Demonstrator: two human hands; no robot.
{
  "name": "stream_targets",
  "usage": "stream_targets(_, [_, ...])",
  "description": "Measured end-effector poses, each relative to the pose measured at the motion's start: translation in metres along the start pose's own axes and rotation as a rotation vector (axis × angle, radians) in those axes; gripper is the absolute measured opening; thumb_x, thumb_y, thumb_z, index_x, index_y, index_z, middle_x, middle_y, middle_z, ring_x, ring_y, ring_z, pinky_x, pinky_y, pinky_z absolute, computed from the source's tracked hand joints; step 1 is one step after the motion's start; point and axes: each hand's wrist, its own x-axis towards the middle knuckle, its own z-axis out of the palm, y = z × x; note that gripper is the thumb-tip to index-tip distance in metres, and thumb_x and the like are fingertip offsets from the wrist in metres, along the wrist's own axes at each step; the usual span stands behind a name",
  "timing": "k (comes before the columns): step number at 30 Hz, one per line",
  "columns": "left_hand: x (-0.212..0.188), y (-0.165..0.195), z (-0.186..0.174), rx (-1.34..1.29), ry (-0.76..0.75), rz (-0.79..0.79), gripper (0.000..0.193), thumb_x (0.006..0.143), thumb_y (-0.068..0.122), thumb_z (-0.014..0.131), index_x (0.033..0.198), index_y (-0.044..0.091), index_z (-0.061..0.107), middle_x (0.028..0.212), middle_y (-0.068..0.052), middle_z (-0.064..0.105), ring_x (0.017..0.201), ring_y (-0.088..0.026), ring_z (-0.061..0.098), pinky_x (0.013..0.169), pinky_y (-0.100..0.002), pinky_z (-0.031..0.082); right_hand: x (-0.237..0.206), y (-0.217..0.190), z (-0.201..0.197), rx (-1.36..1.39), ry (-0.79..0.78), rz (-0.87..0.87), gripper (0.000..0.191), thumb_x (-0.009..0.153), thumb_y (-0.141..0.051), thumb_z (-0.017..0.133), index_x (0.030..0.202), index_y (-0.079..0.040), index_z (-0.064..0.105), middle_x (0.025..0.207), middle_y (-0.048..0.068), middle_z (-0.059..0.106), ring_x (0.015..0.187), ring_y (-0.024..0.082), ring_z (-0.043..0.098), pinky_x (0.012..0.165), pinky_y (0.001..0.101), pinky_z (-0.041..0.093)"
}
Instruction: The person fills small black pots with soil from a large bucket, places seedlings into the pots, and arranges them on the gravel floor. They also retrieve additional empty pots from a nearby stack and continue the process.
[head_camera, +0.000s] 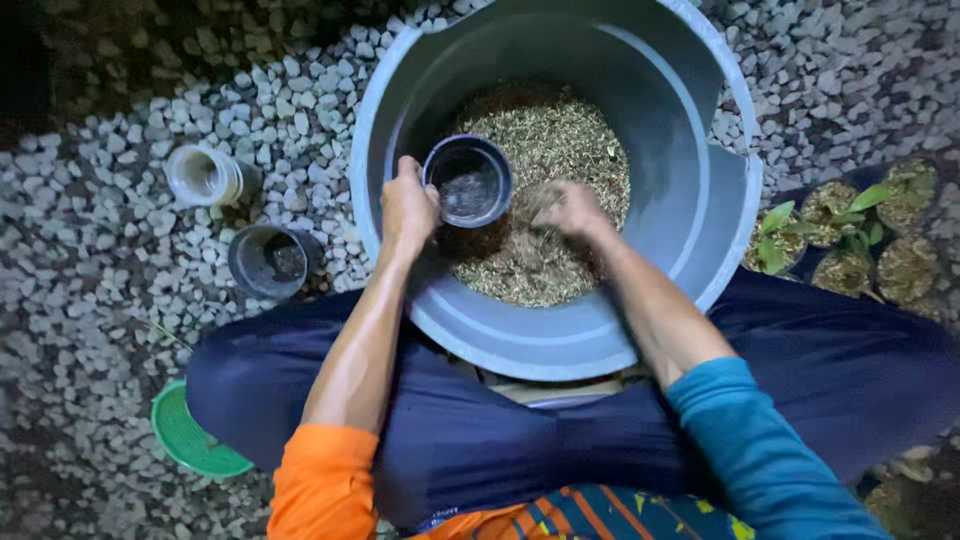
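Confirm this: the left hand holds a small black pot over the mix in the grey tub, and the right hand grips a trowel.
Not quite. The head view shows no trowel: the right hand is bare, scooping the mix. The left hand does hold the small black pot inside the grey tub.

An outdoor garden potting spot: pale gravel ground (110, 290), a big grey tub (700, 190) of potting mix (560, 150), potted seedlings (850, 235) beside it.

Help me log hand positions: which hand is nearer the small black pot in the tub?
Left. The left hand grips the black pot by its rim; the right hand digs in the potting mix just beside it.
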Motion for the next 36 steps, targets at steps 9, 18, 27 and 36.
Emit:
stream_targets(9, [-0.008,-0.007,0.022,0.158,-0.15,-0.047,0.037,0.081,0.007,0.072,0.115,-0.004,0.061,0.105,-0.033,0.069,0.104,-0.049,0.068,0.094,-0.052,0.054,-0.035,-0.031,-0.043,0.835,0.04,-0.225,0.052,0.074,-0.008,0.086,0.119,-0.01,0.061,0.109,0.009,0.072,0.097,0.02,0.071,0.083,0.0381,0.064])
stream_targets(18, [-0.004,-0.011,0.022,0.055,-0.127,-0.097,0.04,0.08,0.003,0.066,0.12,0.008,0.063,0.105,-0.03,0.07,0.103,-0.048,0.067,0.092,-0.052,0.053,-0.01,-0.035,0.019,0.099,0.474,-0.563,0.032,0.088,-0.017,0.082,0.117,-0.006,0.075,0.12,0.015,0.072,0.109,0.03,0.07,0.096,0.0444,0.055])
stream_targets(27, [0.016,-0.032,0.033,0.013,0.02,-0.004,0.032,0.083,0.002,0.061,0.114,0.009,0.064,0.097,-0.03,0.071,0.098,-0.05,0.067,0.09,-0.055,0.052,0.0,0.017,0.052,-0.412,0.394,-0.307,0.056,0.085,-0.023,0.076,0.136,-0.001,0.065,0.138,0.026,0.057,0.123,0.039,0.058,0.102,0.0514,0.049])
stream_targets(36, [0.01,-0.053,0.044,0.176,-0.073,0.137,0.041,0.091,-0.004,0.056,0.127,0.012,0.065,0.107,-0.033,0.069,0.103,-0.05,0.067,0.092,-0.056,0.053,0.001,-0.002,0.118,-1.304,-0.27,-0.439,0.042,0.1,-0.027,0.062,0.142,-0.028,0.06,0.149,0.013,0.05,0.152,0.042,0.03,0.119,0.0779,0.019])
